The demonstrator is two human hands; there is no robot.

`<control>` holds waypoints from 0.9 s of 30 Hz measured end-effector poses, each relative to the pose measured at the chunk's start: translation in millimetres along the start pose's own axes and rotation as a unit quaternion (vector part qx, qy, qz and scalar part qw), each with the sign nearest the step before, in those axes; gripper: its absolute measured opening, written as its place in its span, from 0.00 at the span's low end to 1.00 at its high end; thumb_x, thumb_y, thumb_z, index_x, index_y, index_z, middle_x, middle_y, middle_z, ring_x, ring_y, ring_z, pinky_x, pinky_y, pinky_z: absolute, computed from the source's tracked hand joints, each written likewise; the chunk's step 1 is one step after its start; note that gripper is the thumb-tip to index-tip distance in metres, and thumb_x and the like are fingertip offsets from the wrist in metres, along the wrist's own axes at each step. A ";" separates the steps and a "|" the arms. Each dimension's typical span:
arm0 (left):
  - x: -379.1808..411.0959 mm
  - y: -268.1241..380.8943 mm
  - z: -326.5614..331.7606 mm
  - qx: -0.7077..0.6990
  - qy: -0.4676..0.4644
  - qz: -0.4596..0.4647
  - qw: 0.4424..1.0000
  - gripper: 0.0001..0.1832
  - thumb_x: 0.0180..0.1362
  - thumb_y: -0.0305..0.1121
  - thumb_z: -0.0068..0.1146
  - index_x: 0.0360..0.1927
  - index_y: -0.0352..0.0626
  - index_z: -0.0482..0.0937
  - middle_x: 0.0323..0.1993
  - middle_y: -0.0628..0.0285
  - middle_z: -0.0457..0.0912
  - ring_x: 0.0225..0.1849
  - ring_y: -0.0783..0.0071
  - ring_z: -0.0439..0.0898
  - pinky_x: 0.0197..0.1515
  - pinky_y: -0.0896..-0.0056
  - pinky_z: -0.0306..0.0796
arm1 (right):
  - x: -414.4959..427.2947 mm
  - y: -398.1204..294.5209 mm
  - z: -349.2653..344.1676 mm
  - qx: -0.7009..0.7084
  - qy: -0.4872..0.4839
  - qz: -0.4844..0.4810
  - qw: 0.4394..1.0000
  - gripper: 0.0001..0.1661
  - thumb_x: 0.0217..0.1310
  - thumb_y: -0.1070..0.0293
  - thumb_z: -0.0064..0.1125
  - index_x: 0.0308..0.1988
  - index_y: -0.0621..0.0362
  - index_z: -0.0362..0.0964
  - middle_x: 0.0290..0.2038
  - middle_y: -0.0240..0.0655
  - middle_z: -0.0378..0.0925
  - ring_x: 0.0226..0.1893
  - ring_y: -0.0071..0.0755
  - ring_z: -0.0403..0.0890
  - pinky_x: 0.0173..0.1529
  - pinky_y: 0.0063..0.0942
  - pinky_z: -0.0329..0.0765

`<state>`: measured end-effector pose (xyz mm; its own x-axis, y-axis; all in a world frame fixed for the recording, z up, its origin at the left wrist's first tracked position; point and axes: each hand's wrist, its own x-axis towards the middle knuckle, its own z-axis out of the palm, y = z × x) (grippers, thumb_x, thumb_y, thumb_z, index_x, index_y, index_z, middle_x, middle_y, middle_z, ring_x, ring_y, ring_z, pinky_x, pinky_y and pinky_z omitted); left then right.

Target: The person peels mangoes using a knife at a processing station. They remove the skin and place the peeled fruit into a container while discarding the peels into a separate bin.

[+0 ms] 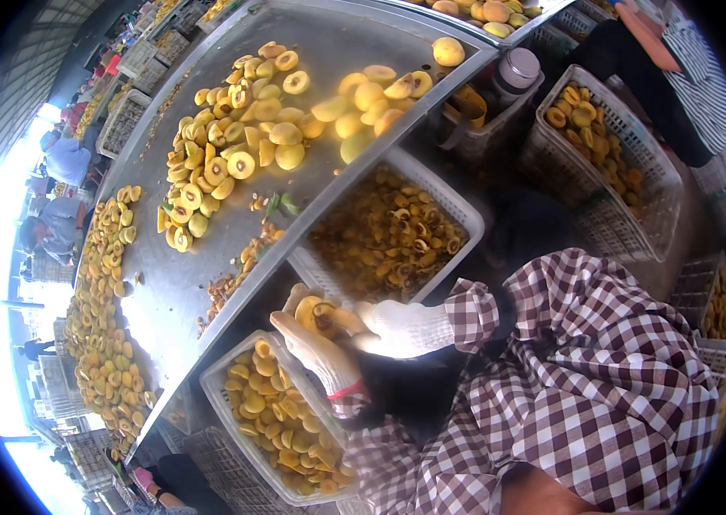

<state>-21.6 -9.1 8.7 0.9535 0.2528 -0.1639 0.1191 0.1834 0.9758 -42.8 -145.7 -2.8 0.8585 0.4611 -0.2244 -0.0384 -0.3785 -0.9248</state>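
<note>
My left hand, in a white knit glove with a red cuff edge, holds yellow stone fruit, perhaps apricot or peach, against its palm. My right hand, also in a white knit glove, meets it from the right, with its fingers on a fruit piece whose dark centre shows. Both hands are just off the metal table's edge. Between them and the table's edge lies a white plastic crate of fruit scraps. Below my left hand stands another white crate full of fruit halves.
The metal table bears piles of halved fruit, whole fruit and loose pits with scraps. Its raised rim runs diagonally before me. A fruit crate and a lidded container stand at right. Other people sit nearby.
</note>
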 end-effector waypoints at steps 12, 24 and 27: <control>17.6 19.7 -13.4 0.198 -0.109 -0.161 0.961 0.37 0.73 0.63 0.36 0.54 0.36 0.78 0.35 0.59 0.83 0.33 0.74 0.82 0.37 0.75 0.77 | -14.2 -7.0 -7.2 0.086 -0.125 0.110 0.982 0.23 0.70 0.60 0.52 0.54 0.67 0.68 0.28 0.42 0.79 0.24 0.34 0.83 0.26 0.30 0.79; 8.1 -7.7 -5.1 0.029 0.040 -0.005 0.999 0.34 0.75 0.59 0.32 0.52 0.35 0.77 0.38 0.54 0.83 0.35 0.64 0.83 0.39 0.70 0.78 | -16.3 -35.3 -31.7 0.362 -0.201 0.216 0.884 0.15 0.71 0.62 0.52 0.39 0.65 0.67 0.21 0.30 0.68 0.16 0.22 0.70 0.20 0.24 0.70; 9.4 -8.1 -6.1 0.033 0.032 -0.018 0.999 0.34 0.76 0.58 0.32 0.52 0.34 0.77 0.39 0.53 0.83 0.35 0.64 0.83 0.37 0.69 0.78 | -16.2 -34.0 -33.9 0.268 -0.190 0.156 0.932 0.15 0.71 0.63 0.54 0.34 0.63 0.66 0.20 0.26 0.64 0.15 0.19 0.64 0.19 0.21 0.66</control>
<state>-15.3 -2.3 -1.6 0.9287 0.3084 -0.2057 0.1728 0.1308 0.9762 -38.1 -167.5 42.7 0.5245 0.6846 -0.5061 -0.5928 -0.1331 -0.7943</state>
